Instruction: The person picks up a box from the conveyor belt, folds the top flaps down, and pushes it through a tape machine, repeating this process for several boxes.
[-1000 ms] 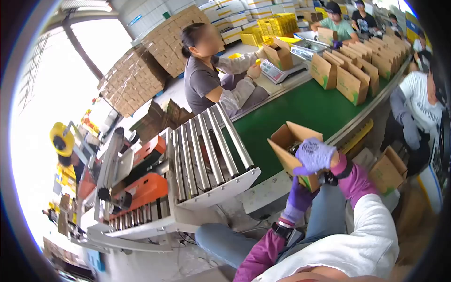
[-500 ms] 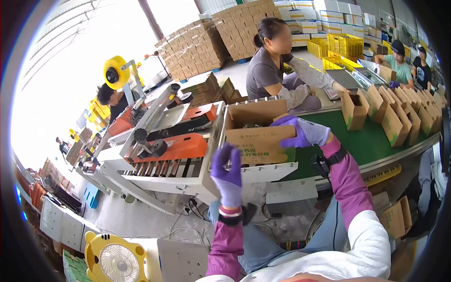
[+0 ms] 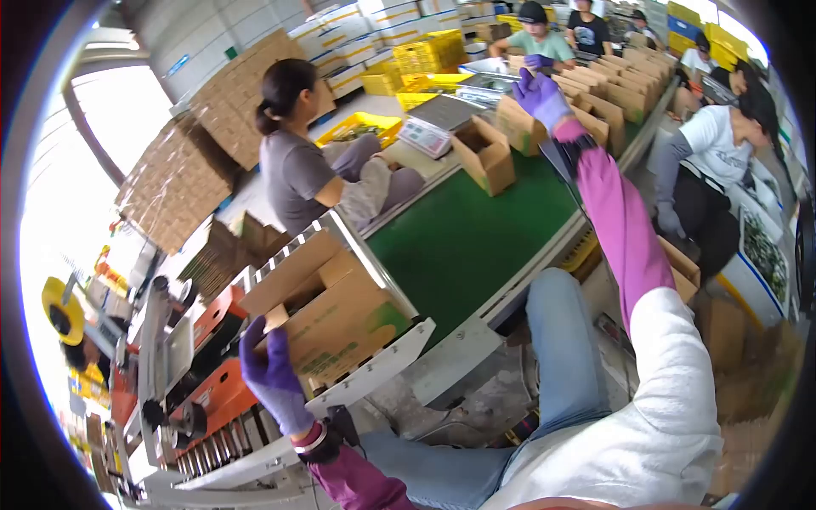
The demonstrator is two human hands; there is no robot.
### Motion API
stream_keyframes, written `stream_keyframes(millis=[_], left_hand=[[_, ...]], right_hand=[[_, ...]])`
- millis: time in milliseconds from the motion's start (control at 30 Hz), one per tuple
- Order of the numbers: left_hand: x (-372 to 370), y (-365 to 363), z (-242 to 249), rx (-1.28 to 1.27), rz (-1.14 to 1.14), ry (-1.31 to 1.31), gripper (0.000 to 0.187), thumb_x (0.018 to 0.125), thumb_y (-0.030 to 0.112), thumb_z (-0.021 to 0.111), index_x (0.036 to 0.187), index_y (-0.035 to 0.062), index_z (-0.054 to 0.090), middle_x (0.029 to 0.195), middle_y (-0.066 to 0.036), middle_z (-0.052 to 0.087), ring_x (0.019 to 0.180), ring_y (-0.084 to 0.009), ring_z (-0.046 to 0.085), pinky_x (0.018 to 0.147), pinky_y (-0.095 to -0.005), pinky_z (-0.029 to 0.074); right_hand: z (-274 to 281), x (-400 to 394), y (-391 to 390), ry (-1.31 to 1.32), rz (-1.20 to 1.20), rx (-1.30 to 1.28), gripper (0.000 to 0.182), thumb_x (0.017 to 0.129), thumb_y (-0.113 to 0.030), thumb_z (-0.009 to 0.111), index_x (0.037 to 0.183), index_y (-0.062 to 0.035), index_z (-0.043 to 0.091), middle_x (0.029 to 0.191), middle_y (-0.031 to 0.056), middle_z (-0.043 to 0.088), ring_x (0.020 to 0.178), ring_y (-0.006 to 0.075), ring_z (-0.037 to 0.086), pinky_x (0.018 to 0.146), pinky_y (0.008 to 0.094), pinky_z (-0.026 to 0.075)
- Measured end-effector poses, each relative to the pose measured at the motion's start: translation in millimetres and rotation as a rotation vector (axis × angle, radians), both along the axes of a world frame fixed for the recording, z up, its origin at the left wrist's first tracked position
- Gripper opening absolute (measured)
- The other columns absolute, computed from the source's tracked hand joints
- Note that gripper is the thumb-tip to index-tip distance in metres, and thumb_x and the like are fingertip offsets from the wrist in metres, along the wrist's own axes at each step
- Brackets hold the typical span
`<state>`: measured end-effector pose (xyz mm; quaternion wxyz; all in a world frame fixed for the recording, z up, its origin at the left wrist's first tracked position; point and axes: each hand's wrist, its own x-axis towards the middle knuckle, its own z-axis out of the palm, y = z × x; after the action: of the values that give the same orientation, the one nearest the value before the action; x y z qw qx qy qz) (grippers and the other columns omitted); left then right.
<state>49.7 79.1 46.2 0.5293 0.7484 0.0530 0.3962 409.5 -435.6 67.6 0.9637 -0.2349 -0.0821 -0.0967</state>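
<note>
An open cardboard box (image 3: 353, 327) with green print lies at a slant across the rollers at the near end of the packing line, its far flap standing up and its inside mostly dark to view. My left hand (image 3: 276, 378), gloved in purple, frames its left end, thumb and fingers parted and closed on nothing; whether a fingertip touches the cardboard, I cannot tell. That loose hold looks like the weak point: on free-turning rollers, an off-centre push could swing the box askew, and the raised flap could catch on the orange machine (image 3: 225, 387) just beyond. My right hand (image 3: 544, 98) hangs at arm's length over the green belt (image 3: 467, 242), fingers spread and apparently without a load, near the closest of the crowded cartons (image 3: 625, 102). Contact there cannot be made out; a hurried grab could tip one into its neighbour, since they stand so close. Nearer, a lone open carton (image 3: 484, 161) stands on the belt beside a scale (image 3: 425, 136). Across the line sits a co-worker in a grey shirt (image 3: 293, 170), by a yellow crate (image 3: 387, 127).
</note>
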Motion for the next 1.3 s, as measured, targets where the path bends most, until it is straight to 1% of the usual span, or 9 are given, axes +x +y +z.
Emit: stream_keyframes(millis=[133,233,367,633,700,900,1067,1167,1300], left_hand=[[5,2,-8,-0.004,-0.014,0.014,0.036,0.089,0.018,0.062,0.120,0.0005,0.055,0.100,-0.008,0.062,0.081,-0.0119,0.056,0.073,-0.0270,0.047],[5,4,-6,0.089,0.034,0.070,0.036,0.090,0.017,0.060,0.122,0.0006,0.054,0.103,-0.009,0.061,0.085,-0.0126,0.056,0.077,-0.0277,0.047],[7,-5,1,0.133,0.018,0.050,0.037,0.091,0.018,0.059,0.124,0.0006,0.052,0.100,-0.008,0.060,0.086,-0.0118,0.055,0.077,-0.0271,0.047],[0,-10,1,0.055,-0.068,-0.039,0.056,0.091,0.013,0.057,0.141,0.0037,0.032,0.096,-0.008,0.063,0.078,-0.0115,0.055,0.070,-0.0259,0.046],[-2,-10,-1,0.100,-0.044,-0.089,0.055,0.092,0.014,0.057,0.140,0.0032,0.033,0.093,-0.008,0.063,0.076,-0.0104,0.054,0.069,-0.0250,0.046],[0,-20,18,0.029,0.121,0.096,0.066,0.085,0.029,0.066,0.136,-0.0008,0.037,0.085,-0.009,0.065,0.077,-0.0111,0.058,0.067,-0.0266,0.047],[54,29,1,0.665,0.553,0.016,0.100,0.071,0.032,0.080,0.144,0.0024,0.017,0.108,-0.021,0.061,0.085,-0.0261,0.065,0.070,-0.0305,0.052],[41,14,16,-0.224,-0.138,0.337,0.090,0.074,0.021,0.078,0.142,0.0035,0.021,0.117,-0.019,0.056,0.100,-0.0239,0.059,0.080,-0.0313,0.050],[10,-13,4,-0.167,0.002,0.047,0.027,0.085,0.016,0.066,0.104,0.0014,0.053,0.098,-0.012,0.061,0.101,-0.0170,0.057,0.080,-0.0266,0.046]], right_hand=[[24,127,72,-0.245,0.345,-0.147,0.025,0.092,-0.023,0.046,0.100,-0.0012,0.054,0.086,0.0091,0.059,0.069,0.0135,0.059,0.059,0.0278,0.051],[81,-93,286,-0.821,0.668,-1.283,0.028,0.091,-0.025,0.048,0.107,-0.0033,0.054,0.091,0.0109,0.060,0.074,0.0187,0.060,0.065,0.0319,0.051],[105,-277,398,-1.700,0.498,-1.383,0.035,0.089,-0.029,0.051,0.116,-0.0062,0.054,0.096,0.0133,0.062,0.081,0.0255,0.061,0.073,0.0374,0.051],[68,-177,236,-0.639,0.338,-1.091,0.061,0.088,-0.012,0.054,0.140,0.0010,0.024,0.095,0.0117,0.065,0.071,0.0141,0.061,0.064,0.0245,0.050],[39,-182,227,-0.743,0.045,-1.286,0.073,0.088,-0.026,0.063,0.143,-0.0021,0.022,0.115,0.0104,0.056,0.096,0.0117,0.054,0.087,0.0259,0.044],[12,-216,280,-0.899,0.397,-1.389,0.075,0.085,-0.031,0.066,0.144,-0.0072,0.024,0.110,0.0083,0.059,0.097,0.0134,0.055,0.088,0.0276,0.044],[20,-224,305,-0.825,0.157,-1.673,0.071,0.080,-0.024,0.070,0.139,-0.0089,0.034,0.107,0.0116,0.061,0.097,0.0216,0.061,0.086,0.0324,0.047],[-1,-200,319,-1.134,-0.789,-1.535,0.073,0.077,-0.019,0.071,0.139,-0.0085,0.034,0.109,0.0135,0.060,0.101,0.0260,0.059,0.090,0.0343,0.045],[-41,-220,309,-0.954,-0.188,-1.152,0.074,0.075,-0.020,0.073,0.139,-0.0084,0.037,0.120,0.0126,0.055,0.113,0.0240,0.052,0.098,0.0341,0.039]])
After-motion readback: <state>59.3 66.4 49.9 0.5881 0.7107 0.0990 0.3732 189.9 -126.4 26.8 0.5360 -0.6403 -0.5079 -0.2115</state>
